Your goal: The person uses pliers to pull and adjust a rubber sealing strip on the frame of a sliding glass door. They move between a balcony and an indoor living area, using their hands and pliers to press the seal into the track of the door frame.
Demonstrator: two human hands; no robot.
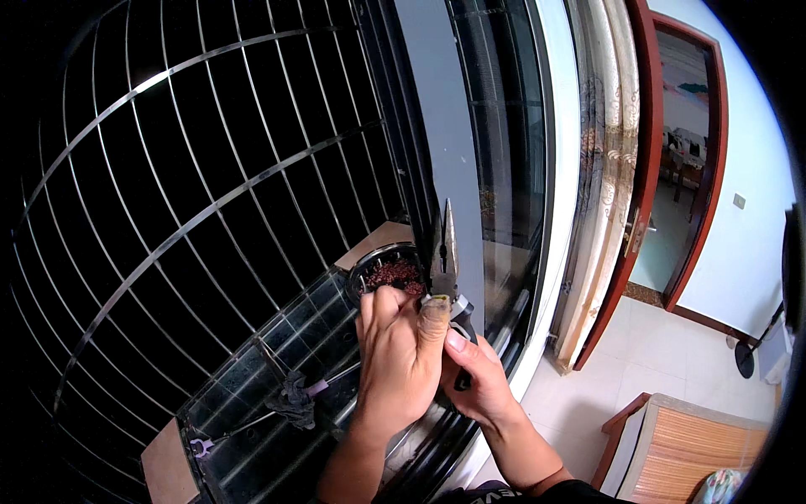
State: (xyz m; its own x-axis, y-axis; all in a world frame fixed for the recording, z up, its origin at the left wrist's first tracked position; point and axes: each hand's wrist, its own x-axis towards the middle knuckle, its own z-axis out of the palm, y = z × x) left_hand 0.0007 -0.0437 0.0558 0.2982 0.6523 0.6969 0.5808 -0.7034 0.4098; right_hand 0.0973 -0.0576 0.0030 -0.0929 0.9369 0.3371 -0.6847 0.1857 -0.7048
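Note:
A pair of needle-nose pliers (pixel 444 265) points upward and away from me, its metal jaws slightly apart with nothing visible between them. My left hand (pixel 395 374) is closed, its thumb lying over the pliers just below the joint and its fingers curled beneath. Around the black handles, lower down, my right hand (pixel 483 386) is wrapped, thumb on top. Parts of the handles are hidden by both hands. Just beyond my left knuckles sits a round dark tray (pixel 357 273) holding small reddish-brown pieces (pixel 395 270).
Metal window bars (pixel 222 202) curve across the left. On the dark tiled ledge (pixel 243 382) lie purple-tipped rods (pixel 201 447) and a dark cloth (pixel 294 401). A sliding window frame (pixel 437 101), curtain (pixel 617 151), red door frame (pixel 714 168) and woven-mat bed (pixel 688 441) stand rightward.

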